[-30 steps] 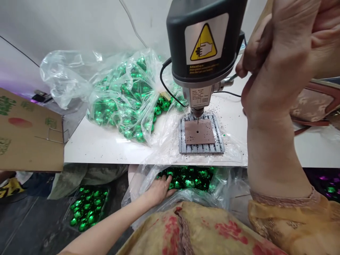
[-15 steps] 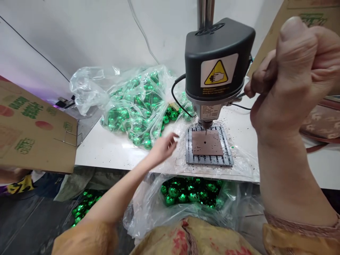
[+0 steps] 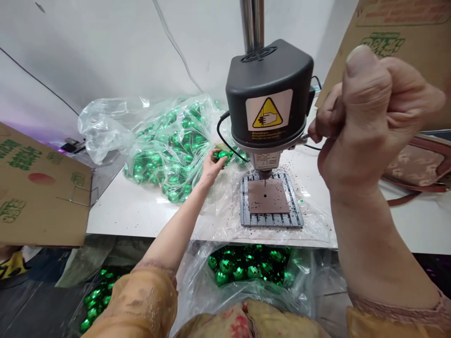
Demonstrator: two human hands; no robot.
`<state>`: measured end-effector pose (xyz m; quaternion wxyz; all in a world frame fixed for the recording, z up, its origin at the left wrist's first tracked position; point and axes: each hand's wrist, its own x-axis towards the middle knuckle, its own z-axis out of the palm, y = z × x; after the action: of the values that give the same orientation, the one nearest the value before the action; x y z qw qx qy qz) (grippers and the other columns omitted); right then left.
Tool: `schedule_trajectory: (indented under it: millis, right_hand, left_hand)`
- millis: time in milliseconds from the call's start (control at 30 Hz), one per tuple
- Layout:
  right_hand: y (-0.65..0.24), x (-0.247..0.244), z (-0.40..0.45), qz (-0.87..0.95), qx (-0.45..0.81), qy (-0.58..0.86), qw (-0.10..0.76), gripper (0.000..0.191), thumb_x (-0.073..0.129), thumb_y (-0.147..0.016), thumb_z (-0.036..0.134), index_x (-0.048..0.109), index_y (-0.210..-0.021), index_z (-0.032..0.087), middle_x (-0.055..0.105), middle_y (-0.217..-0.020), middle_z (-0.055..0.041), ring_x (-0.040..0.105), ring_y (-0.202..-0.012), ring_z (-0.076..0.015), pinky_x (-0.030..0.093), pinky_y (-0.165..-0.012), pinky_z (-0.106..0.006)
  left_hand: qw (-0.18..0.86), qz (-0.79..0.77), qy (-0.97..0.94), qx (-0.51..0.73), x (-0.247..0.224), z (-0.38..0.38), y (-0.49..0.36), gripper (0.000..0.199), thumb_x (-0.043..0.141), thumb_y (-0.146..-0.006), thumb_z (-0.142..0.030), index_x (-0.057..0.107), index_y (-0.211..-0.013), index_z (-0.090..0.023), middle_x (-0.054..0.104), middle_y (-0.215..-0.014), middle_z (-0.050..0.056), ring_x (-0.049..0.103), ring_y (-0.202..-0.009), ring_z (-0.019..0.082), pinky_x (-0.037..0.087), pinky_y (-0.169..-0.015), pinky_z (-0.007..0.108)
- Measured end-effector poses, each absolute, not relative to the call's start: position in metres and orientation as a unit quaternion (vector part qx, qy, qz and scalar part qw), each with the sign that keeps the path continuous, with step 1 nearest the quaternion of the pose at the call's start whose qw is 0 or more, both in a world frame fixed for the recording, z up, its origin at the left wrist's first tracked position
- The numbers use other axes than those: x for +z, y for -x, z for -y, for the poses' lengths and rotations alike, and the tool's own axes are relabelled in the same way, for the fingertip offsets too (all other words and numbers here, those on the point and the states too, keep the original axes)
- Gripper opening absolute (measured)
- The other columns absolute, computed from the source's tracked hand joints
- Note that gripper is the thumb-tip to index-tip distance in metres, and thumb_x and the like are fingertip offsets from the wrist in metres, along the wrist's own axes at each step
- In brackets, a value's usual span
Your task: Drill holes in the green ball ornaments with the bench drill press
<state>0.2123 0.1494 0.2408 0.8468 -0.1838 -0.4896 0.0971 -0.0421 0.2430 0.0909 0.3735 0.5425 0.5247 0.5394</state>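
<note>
My left hand (image 3: 212,165) is at the mouth of a clear plastic bag (image 3: 102,124) filled with shiny green faceted balls. Its thumb and fingers are closed around one green ball (image 3: 222,154). On the right, my right hand (image 3: 369,117) makes a fist at the side of a black bench drill press (image 3: 269,89), gripping its feed handle (image 3: 303,139), most of which the fingers hide. Under the drill bit (image 3: 265,180) lies a brown square plate (image 3: 269,199) with a small hole, resting on the slotted metal base (image 3: 296,218).
Dark shavings are scattered round the base on the white table (image 3: 120,216). Below the table edge, an open plastic bag (image 3: 197,277) holds more green balls. Cardboard boxes stand at left (image 3: 45,197) and right (image 3: 405,28). A patterned bag (image 3: 416,162) lies at the right.
My left hand has moved away from me to the bag's mouth and closed on a green ball. My right hand stays at the handle. The whole view has shifted slightly.
</note>
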Motion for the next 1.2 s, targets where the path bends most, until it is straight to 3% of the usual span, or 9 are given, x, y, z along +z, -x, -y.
schedule_trajectory:
  millis: [133,300,467,733,1000,1200]
  right_hand:
    - [-0.211,0.241,-0.149,0.488,0.095,0.176,0.85,0.043,0.059,-0.094,0.022,0.041,-0.056,0.019,0.034,-0.046,0.0077,0.036,-0.041,-0.0034,0.023,-0.046,-0.024]
    - [-0.21,0.242,-0.153,0.474,0.106,0.144,0.862,0.04,0.063,-0.091,0.022,0.044,-0.056,0.02,0.034,-0.046,0.0073,0.033,-0.038,-0.006,0.019,-0.043,-0.027]
    - [-0.21,0.242,-0.156,0.485,0.107,0.116,0.86,0.049,0.07,-0.088,0.036,0.036,-0.055,0.021,0.03,-0.045,0.0081,0.028,-0.038,-0.0049,0.018,-0.042,-0.026]
    - [-0.21,0.243,-0.148,0.499,0.095,0.175,0.843,0.054,0.068,-0.082,0.054,0.034,-0.055,0.022,0.029,-0.046,0.0064,0.028,-0.038,-0.0083,0.021,-0.043,-0.031]
    - [-0.212,0.242,-0.145,0.509,0.102,0.189,0.833,0.054,0.066,-0.083,0.055,0.032,-0.056,0.023,0.027,-0.051,0.0047,0.028,-0.04,-0.0102,0.023,-0.045,-0.033]
    - [-0.214,0.243,-0.145,0.525,0.095,0.223,0.816,0.053,0.063,-0.09,0.046,0.029,-0.057,0.022,0.025,-0.05,0.0043,0.026,-0.042,-0.01,0.026,-0.047,-0.033]
  left_hand:
    - [0.546,-0.446,-0.425,0.568,0.106,-0.197,0.037,0.029,0.071,-0.087,-0.036,0.06,-0.11,-0.022,0.072,-0.1,0.005,0.071,-0.092,0.022,0.063,-0.085,0.041]
    - [0.594,-0.409,-0.43,0.543,0.1,-0.147,0.01,0.046,0.08,-0.08,-0.044,0.057,-0.112,-0.022,0.073,-0.111,0.007,0.073,-0.098,0.023,0.062,-0.089,0.044]
    - [0.536,-0.448,-0.51,0.502,0.069,-0.133,-0.019,0.06,0.088,-0.071,-0.051,0.059,-0.114,-0.02,0.074,-0.105,0.007,0.071,-0.098,0.022,0.056,-0.09,0.038]
    - [0.45,-0.462,-0.609,0.462,0.054,-0.14,-0.027,0.056,0.086,-0.074,-0.051,0.064,-0.115,-0.02,0.072,-0.114,0.009,0.067,-0.107,0.024,0.05,-0.098,0.04]
    - [0.337,-0.488,-0.677,0.437,0.049,-0.133,-0.037,0.055,0.087,-0.073,-0.048,0.068,-0.119,-0.022,0.068,-0.123,0.011,0.059,-0.123,0.032,0.045,-0.109,0.049]
    - [0.4,-0.405,-0.682,0.46,0.046,-0.131,-0.051,0.057,0.083,-0.078,-0.052,0.06,-0.119,-0.02,0.07,-0.117,0.01,0.067,-0.11,0.026,0.052,-0.101,0.043]
